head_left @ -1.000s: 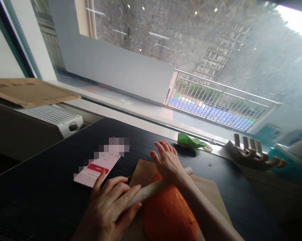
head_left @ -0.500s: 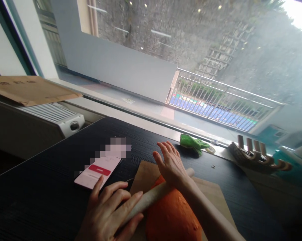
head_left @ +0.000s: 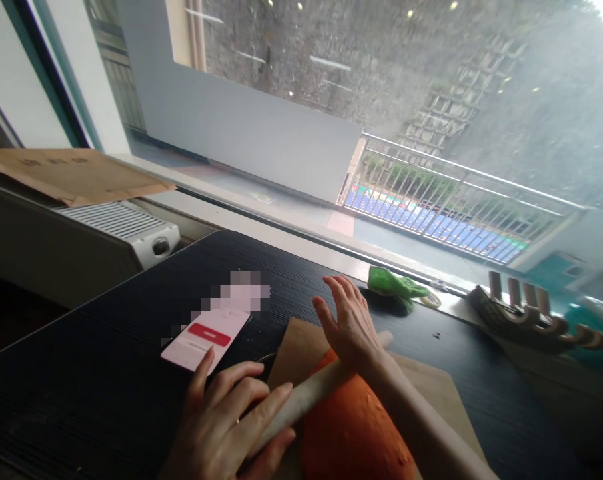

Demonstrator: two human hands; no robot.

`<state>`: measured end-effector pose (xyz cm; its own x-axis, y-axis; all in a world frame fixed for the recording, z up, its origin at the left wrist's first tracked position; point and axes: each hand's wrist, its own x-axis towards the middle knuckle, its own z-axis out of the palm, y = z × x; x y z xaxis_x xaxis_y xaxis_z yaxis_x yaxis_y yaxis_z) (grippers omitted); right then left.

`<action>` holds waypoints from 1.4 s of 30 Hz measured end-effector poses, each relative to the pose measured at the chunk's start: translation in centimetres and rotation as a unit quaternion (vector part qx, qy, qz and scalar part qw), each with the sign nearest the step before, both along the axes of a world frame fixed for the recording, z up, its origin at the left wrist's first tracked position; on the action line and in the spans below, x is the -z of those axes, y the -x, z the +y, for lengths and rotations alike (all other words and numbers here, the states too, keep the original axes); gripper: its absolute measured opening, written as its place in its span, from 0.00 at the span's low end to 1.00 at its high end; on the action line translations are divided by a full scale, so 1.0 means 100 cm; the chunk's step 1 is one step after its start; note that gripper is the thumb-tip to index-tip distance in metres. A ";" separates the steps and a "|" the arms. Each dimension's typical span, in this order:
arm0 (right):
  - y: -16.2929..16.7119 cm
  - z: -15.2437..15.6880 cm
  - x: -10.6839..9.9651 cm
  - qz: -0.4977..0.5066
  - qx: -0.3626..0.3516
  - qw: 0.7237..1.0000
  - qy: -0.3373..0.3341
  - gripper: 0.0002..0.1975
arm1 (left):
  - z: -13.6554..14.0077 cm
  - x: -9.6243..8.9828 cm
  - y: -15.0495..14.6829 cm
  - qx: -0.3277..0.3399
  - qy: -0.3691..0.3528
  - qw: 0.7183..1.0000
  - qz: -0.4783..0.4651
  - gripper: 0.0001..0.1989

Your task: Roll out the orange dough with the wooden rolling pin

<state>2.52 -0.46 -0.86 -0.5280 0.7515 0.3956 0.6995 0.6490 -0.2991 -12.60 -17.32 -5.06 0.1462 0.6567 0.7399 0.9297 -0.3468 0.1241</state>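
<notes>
A pale rolling pin (head_left: 309,399) lies slantwise over a flattened slab of orange dough or clay (head_left: 359,430). The slab rests on a brown sheet or board (head_left: 434,383). My left hand (head_left: 231,417) is on the pin's near end, fingers spread and thumb apart on the pin's other side. Towards the far end, the heel of my right hand (head_left: 349,323) presses on the pin, with its fingers stretched forward, off the wood. The right wrist and forearm hide part of the pin and slab. A lit phone (head_left: 209,337) lies just beyond my left fingers.
On the dark table (head_left: 106,373), a green cloth-like item (head_left: 394,285) lies by the window ledge. A rack with curved wooden hooks (head_left: 524,307) stands at the right. At left, a brown envelope (head_left: 76,175) sits on a white radiator (head_left: 126,223).
The whole view has shifted slightly, so things appear a little further right. Both hands stay on the rolling pin in nearly the same pose.
</notes>
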 end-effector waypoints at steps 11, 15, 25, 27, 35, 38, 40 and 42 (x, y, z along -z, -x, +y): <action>0.007 0.000 -0.002 0.007 0.034 0.999 -0.002 0.21 | 0.001 -0.005 -0.004 -0.020 0.024 0.999 -0.024 0.18; -0.020 -0.025 0.001 -0.027 0.012 0.999 0.013 0.22 | -0.003 0.001 -0.004 0.015 0.020 1.000 0.011 0.20; 0.023 0.009 -0.003 -0.024 0.022 0.999 -0.003 0.21 | 0.002 -0.010 -0.003 -0.035 0.033 0.998 -0.041 0.16; 0.023 0.008 -0.003 -0.022 0.020 1.000 0.001 0.21 | 0.002 -0.009 -0.002 -0.035 0.031 0.998 -0.041 0.16; -0.019 -0.026 0.001 -0.063 0.025 0.996 0.054 0.22 | -0.001 0.000 -0.004 0.024 0.016 0.999 -0.025 0.17; 0.006 -0.006 -0.004 -0.060 0.048 0.994 0.078 0.24 | 0.001 -0.007 -0.003 -0.013 0.038 0.998 -0.040 0.16; 0.018 0.003 -0.007 -0.057 0.046 0.993 0.091 0.26 | 0.002 -0.011 -0.003 -0.030 0.038 0.997 -0.052 0.14; 0.015 -0.002 -0.008 -0.055 0.039 0.993 0.098 0.27 | 0.001 -0.010 -0.003 -0.027 0.036 0.998 -0.051 0.14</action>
<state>1.05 -0.63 -0.06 -0.4964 0.8492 0.1801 0.7815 0.5275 -0.3332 -12.31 -17.22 -4.05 0.0355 0.7140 0.6993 0.9280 -0.2833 0.2421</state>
